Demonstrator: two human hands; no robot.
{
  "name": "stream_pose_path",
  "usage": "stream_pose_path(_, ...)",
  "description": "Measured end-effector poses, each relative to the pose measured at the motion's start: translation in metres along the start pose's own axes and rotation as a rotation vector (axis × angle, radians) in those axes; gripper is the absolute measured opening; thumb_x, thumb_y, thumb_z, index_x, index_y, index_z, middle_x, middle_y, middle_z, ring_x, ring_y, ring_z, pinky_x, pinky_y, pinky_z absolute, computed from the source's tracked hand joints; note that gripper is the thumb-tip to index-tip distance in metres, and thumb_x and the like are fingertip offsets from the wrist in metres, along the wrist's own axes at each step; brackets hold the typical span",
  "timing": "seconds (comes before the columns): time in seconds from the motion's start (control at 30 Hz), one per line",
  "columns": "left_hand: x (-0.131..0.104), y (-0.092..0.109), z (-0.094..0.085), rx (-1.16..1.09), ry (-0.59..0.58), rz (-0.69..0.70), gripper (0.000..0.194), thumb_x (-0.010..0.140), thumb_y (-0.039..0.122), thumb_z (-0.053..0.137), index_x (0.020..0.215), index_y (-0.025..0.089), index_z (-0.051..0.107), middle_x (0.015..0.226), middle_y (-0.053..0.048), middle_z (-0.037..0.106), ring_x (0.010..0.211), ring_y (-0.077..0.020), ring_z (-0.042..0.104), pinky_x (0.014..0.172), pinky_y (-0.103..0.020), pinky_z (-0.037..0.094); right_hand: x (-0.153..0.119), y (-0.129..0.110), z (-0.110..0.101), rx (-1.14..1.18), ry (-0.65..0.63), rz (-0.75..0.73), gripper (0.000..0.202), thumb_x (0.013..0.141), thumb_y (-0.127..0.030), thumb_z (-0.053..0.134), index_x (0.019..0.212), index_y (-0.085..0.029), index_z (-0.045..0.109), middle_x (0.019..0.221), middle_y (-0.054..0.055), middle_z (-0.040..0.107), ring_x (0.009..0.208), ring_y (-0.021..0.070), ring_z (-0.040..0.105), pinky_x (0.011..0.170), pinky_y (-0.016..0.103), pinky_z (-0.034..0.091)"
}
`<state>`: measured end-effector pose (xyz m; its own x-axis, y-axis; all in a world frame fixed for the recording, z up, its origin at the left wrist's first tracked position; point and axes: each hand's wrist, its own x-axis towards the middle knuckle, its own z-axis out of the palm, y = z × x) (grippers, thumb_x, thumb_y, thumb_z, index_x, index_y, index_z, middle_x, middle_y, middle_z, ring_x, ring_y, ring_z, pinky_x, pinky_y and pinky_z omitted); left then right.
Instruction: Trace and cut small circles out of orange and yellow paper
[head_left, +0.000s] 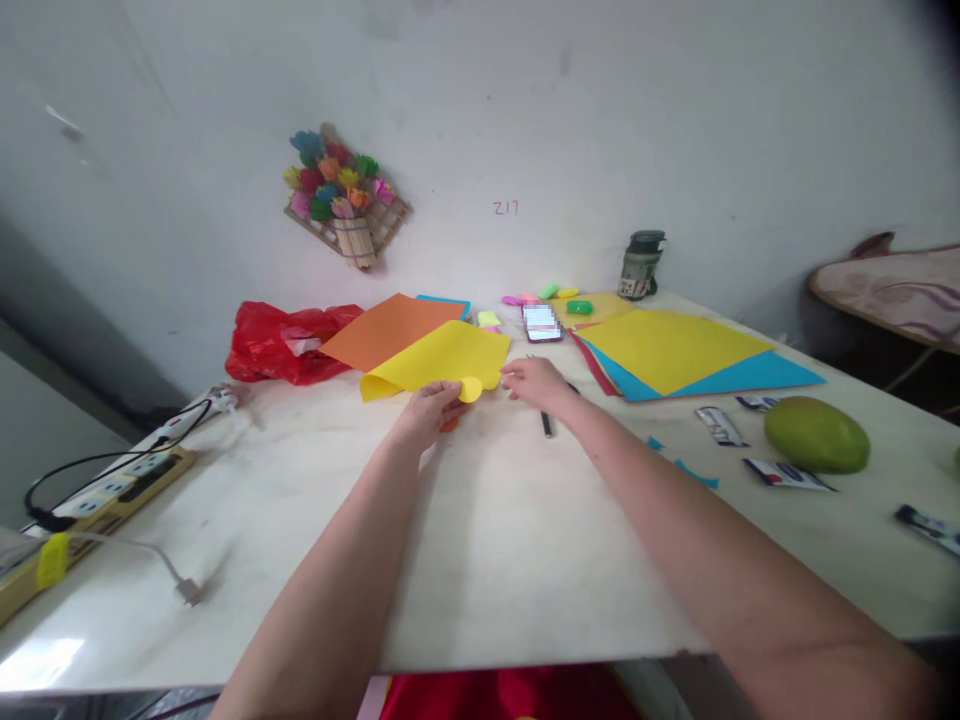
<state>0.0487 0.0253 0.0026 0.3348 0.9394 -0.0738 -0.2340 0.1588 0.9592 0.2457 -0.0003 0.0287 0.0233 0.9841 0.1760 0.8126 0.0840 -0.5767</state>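
My left hand (433, 412) pinches a small yellow paper circle (470, 389) between thumb and fingers, above the table. Just under those fingers shows a bit of orange paper (449, 425). Beyond the circle lies a yellow paper sheet (450, 357), its near left corner curled up. To the right, my right hand (538, 384) has its fingers bent together beside that sheet's edge; whatever they hold, if anything, is too small to make out. A slim dark-handled tool (546, 424) lies below the right hand, partly covered by it.
An orange sheet (397, 328) and a red plastic bag (289, 345) lie back left. A phone (541, 322) sits behind my hands. Stacked coloured sheets (675, 345), wrappers (720, 427) and a green mango (816, 434) are right. A power strip (135, 485) runs along the left edge.
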Motion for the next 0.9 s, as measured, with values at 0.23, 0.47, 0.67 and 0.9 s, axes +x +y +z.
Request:
stream_pose_path(0.23, -0.004, -0.002, 0.019, -0.041, -0.063, 0.054, 0.025, 0.062, 0.031, 0.073, 0.07, 0.011, 0.061, 0.078, -0.007, 0.064, 0.076, -0.0154, 0.061, 0.076, -0.029, 0.048, -0.006, 0.029, -0.063, 0.003, -0.245, 0.186, 0.015, 0.074, -0.028, 0.057, 0.075, -0.014, 0.061, 0.069, 0.006, 0.067, 0.057, 0.0129, 0.062, 0.052, 0.021, 0.045)
stream_pose_path(0.47, -0.002, -0.01, 0.028, 0.176, -0.084, 0.076, 0.029, 0.063, 0.04, 0.07, 0.066, 0.012, 0.062, 0.06, -0.004, 0.062, 0.056, -0.0127, 0.057, 0.056, -0.024, 0.046, -0.018, 0.042, -0.088, -0.26, -0.425, 0.283, 0.013, 0.065, -0.026, 0.065, 0.068, -0.014, 0.061, 0.062, 0.005, 0.065, 0.061, 0.0158, 0.062, 0.055, 0.024, 0.045)
stream_pose_path(0.67, 0.0, -0.015, 0.031, 0.263, -0.041, 0.067, 0.029, 0.06, 0.04, 0.072, 0.061, 0.014, 0.06, 0.054, -0.004, 0.061, 0.049, -0.0123, 0.055, 0.053, -0.024, 0.045, -0.025, 0.042, -0.098, -0.247, -0.383, 0.301, 0.014, 0.066, -0.029, 0.063, 0.072, -0.016, 0.062, 0.073, 0.005, 0.066, 0.063, 0.0148, 0.061, 0.054, 0.024, 0.043)
stream_pose_path(0.9, -0.003, -0.013, 0.04, 0.288, -0.022, 0.109, 0.032, 0.06, 0.043, 0.07, 0.062, 0.014, 0.058, 0.058, -0.004, 0.061, 0.053, -0.0122, 0.055, 0.052, -0.023, 0.044, -0.022, 0.038, -0.095, -0.097, -0.154, 0.184, 0.023, 0.072, -0.034, 0.056, 0.086, -0.019, 0.065, 0.08, 0.004, 0.067, 0.054, 0.0111, 0.054, 0.049, 0.022, 0.04)
